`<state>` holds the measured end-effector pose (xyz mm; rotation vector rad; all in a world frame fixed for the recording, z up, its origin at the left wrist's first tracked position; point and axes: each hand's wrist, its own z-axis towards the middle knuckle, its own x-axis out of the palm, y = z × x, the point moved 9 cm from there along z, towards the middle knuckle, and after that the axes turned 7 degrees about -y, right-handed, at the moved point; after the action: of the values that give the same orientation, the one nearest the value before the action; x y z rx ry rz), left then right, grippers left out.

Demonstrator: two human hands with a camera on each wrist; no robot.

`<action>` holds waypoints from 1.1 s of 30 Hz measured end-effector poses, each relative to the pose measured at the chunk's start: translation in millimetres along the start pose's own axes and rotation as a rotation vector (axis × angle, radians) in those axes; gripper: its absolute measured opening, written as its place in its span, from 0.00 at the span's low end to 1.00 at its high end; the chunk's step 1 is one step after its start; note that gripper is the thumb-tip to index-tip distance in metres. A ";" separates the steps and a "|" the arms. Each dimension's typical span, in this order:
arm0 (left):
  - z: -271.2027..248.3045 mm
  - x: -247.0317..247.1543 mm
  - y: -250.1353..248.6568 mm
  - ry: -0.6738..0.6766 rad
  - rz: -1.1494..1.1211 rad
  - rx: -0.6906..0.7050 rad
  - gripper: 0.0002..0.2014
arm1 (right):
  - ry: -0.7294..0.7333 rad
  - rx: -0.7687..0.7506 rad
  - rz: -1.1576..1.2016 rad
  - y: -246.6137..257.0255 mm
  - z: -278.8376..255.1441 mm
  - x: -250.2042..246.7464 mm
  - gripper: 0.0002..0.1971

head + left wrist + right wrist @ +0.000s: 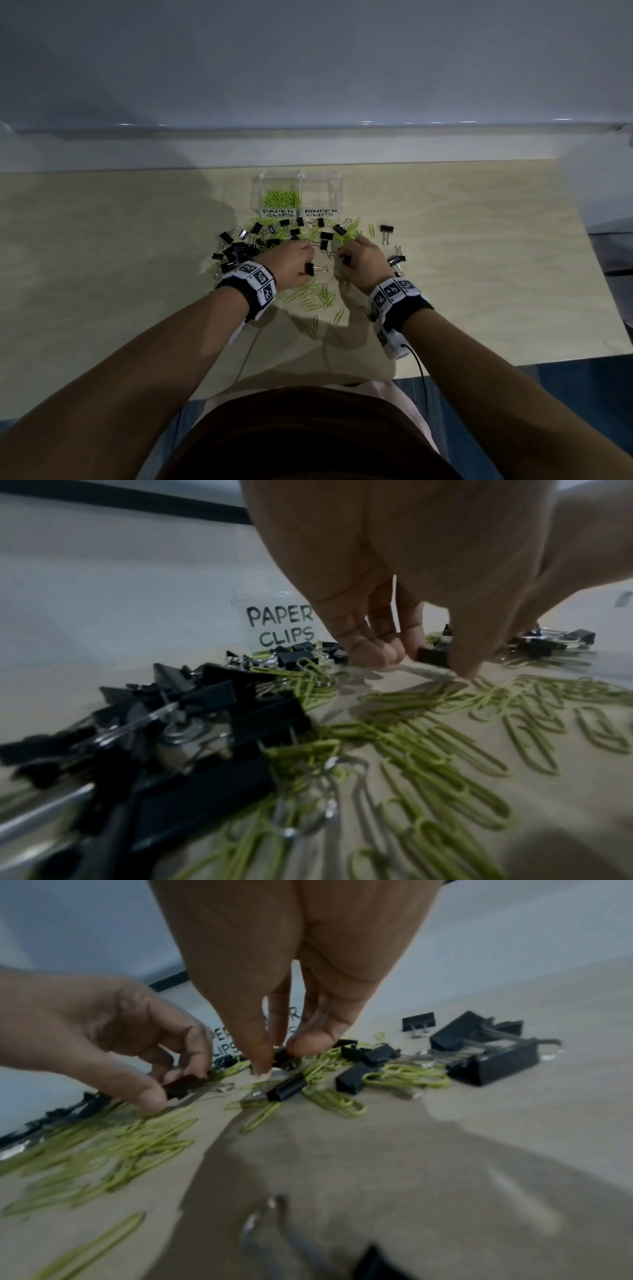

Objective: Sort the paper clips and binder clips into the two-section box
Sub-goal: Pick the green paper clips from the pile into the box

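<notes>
A clear two-section box (pixel 297 181) stands at the back; its left section, labelled PAPER CLIPS (pixel 281 627), holds green paper clips, and nothing shows in its BINDER CLIPS section (pixel 321 193). In front lie several loose green paper clips (pixel 315 294) and black binder clips (pixel 239 250). My left hand (pixel 308 263) pinches a black binder clip (pixel 433 656) just above the table. My right hand (pixel 344 260) pinches another black binder clip (pixel 284 1056) close beside it. The left hand's binder clip (pixel 185 1085) also shows in the right wrist view.
The pale wooden table (pixel 479 274) ends at a grey wall behind the box. A heap of binder clips (pixel 205 723) sits left of my left hand, a few more binder clips (pixel 486 1053) right of my right hand. One lone binder clip (pixel 386 229) lies farther right.
</notes>
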<state>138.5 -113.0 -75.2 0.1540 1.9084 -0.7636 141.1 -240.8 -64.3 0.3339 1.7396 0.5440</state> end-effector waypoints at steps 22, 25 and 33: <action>45.8 -5.0 -21.8 -0.160 0.102 -0.085 0.26 | 0.035 -0.065 -0.163 -32.6 0.0 -16.3 0.12; 48.9 -3.4 -15.9 -0.152 0.067 -0.105 0.24 | 0.071 -0.006 -0.167 -38.0 2.7 -13.1 0.12; 26.6 -18.5 1.7 -0.248 -0.142 -0.153 0.12 | 0.000 -0.021 0.008 -41.8 -2.0 -21.8 0.05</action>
<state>168.4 -122.7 -67.3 -0.1663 1.7444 -0.6924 147.1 -287.5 -67.8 0.3258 1.7321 0.5673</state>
